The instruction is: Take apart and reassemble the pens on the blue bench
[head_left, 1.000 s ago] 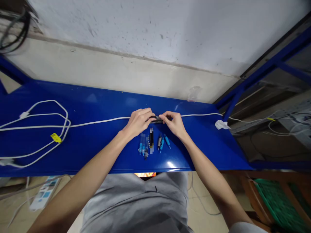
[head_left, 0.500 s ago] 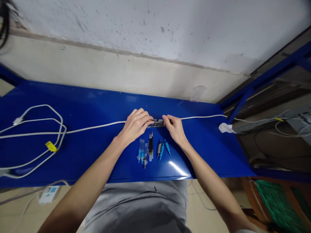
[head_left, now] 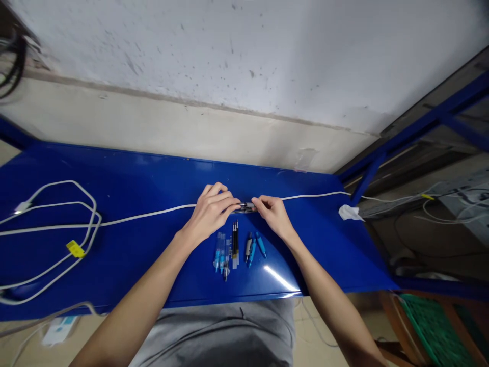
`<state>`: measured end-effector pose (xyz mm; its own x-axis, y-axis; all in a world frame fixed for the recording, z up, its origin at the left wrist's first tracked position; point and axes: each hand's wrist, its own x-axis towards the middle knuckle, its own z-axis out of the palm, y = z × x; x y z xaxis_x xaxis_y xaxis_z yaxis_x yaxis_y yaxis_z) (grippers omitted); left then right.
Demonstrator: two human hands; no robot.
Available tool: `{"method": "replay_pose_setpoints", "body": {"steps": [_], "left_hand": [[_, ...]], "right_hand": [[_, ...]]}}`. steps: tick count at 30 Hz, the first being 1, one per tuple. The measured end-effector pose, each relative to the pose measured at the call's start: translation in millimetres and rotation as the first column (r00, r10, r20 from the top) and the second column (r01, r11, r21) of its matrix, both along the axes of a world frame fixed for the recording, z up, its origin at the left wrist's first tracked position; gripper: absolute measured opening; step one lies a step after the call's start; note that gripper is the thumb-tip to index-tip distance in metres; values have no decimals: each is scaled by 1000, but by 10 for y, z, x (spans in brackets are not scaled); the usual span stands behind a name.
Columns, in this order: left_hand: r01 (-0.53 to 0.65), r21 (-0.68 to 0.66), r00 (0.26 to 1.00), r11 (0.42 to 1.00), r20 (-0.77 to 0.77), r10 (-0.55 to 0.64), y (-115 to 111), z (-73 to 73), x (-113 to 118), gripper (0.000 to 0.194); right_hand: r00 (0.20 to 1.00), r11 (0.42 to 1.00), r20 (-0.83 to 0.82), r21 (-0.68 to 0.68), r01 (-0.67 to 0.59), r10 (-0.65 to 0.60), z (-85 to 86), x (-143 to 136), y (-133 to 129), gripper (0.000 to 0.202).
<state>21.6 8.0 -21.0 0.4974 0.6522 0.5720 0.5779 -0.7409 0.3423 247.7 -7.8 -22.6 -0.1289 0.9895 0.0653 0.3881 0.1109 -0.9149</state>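
Both of my hands are over the middle of the blue table, a short gap apart. My left hand (head_left: 216,208) pinches one end of a slim dark-and-grey pen (head_left: 246,205) between thumb and fingertips. At its other end, the thumb and fingers of my right hand (head_left: 270,208) are closed on it. Another pen or pen part lies just below it, partly hidden by the fingers. Nearer me are several clear-and-blue pen barrels (head_left: 221,255), dark ink refills (head_left: 235,242) standing out beside them, and short blue pen parts (head_left: 261,244) with one grey-and-black piece (head_left: 248,245).
The blue table (head_left: 145,275) runs along a stained wall (head_left: 229,130). A white cable (head_left: 145,216) passes behind my hands and loops at the left, with a yellow tag (head_left: 75,248). A crumpled white tissue (head_left: 350,212) lies at the right, near a blue metal frame (head_left: 369,176).
The view has tilted, so the table sits lower in the picture. My hands keep hold of the pen; its two ends look slightly closer together.
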Motion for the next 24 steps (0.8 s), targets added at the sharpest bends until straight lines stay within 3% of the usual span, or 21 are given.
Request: {"method": "replay_pose_setpoints", "body": {"steps": [5, 8, 11, 14, 19, 24], "left_hand": [[101, -141, 992, 985, -66, -112, -2, 89, -43, 12], [130, -251, 976, 959, -136, -168, -22, 142, -81, 11], [124, -303, 958, 945, -211, -193, -48, 138, -93, 16], [103, -296, 953, 950, -244, -179, -61, 83, -83, 17], [99, -283, 960, 954, -225, -167, -11, 3, -87, 19], [78, -238, 959, 968, -246, -138, -40, 95, -48, 20]], "right_hand": [[966, 988, 228, 56, -141, 125, 78, 93, -32, 57], [925, 957, 282, 67, -283, 254, 116, 144, -34, 48], [877, 908, 372, 164, -386, 305, 125, 170, -11, 39], [814, 854, 498, 241, -462, 299, 102, 197, 33, 32], [739, 836, 636, 264, -482, 225, 11, 231, 86, 24], [706, 838, 682, 263, -478, 189, -13, 184, 62, 23]]}}
